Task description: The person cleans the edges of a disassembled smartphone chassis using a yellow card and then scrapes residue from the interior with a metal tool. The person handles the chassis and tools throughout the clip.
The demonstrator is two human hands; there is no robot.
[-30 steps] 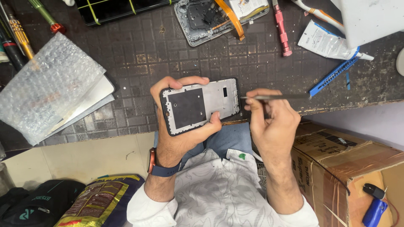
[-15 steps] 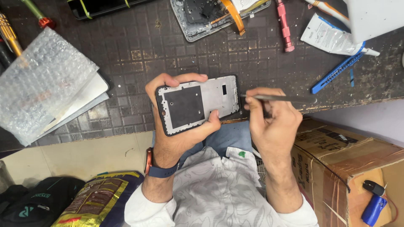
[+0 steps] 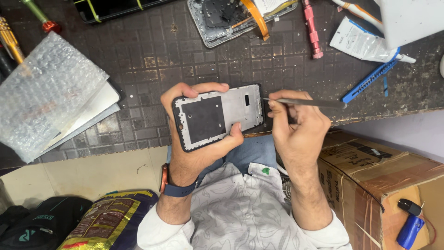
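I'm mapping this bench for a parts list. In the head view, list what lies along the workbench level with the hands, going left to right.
Bubble wrap sheet → left hand → phone frame → right hand → metal tool → blue plastic pry tool.

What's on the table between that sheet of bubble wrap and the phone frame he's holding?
In the head view, nothing lies between the bubble wrap and the phone frame in the left hand: only bare, dark, grid-patterned mat.

I see a grey phone frame (image 3: pixel 218 116) with a black square panel, held tilted above the counter's near edge; thin metal tweezers (image 3: pixel 305 102) touch its right end.
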